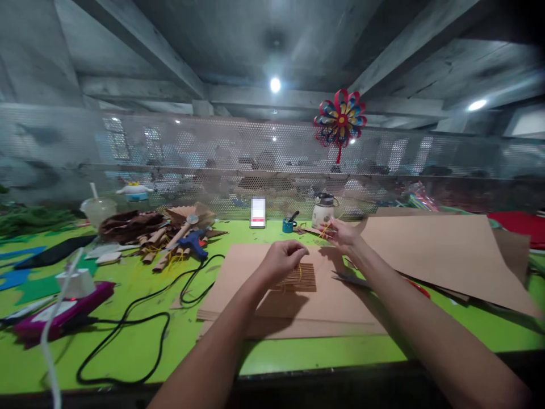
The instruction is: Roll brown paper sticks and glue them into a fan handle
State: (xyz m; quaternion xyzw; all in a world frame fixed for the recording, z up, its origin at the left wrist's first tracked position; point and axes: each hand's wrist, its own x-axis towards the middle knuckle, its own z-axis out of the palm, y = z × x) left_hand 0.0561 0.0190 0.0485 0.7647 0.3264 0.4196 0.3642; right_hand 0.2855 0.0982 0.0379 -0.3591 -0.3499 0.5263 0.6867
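Observation:
My left hand (281, 260) is closed, thumb and fingers pressed together over a small ribbed mat of narrow brown strips (307, 279). A short piece of yellow string shows on the mat just below the fingertips; what the pinch holds is hidden. Farther right and higher, my right hand (343, 235) pinches thin yellow string (325, 230). The mat lies on a stack of brown paper sheets (238, 264). Scissors (351, 279) lie on the paper with blades toward the mat, partly hidden beneath my right forearm; a red handle shows past it.
A blue glue gun (193, 244) lies beside rolled brown pieces (159, 262) at left. Its black cable loops toward a purple power strip (63, 312). Behind the paper stand a phone (258, 213), a small blue pot (288, 226) and a jug (323, 210). Large brown sheets (438, 250) lie right.

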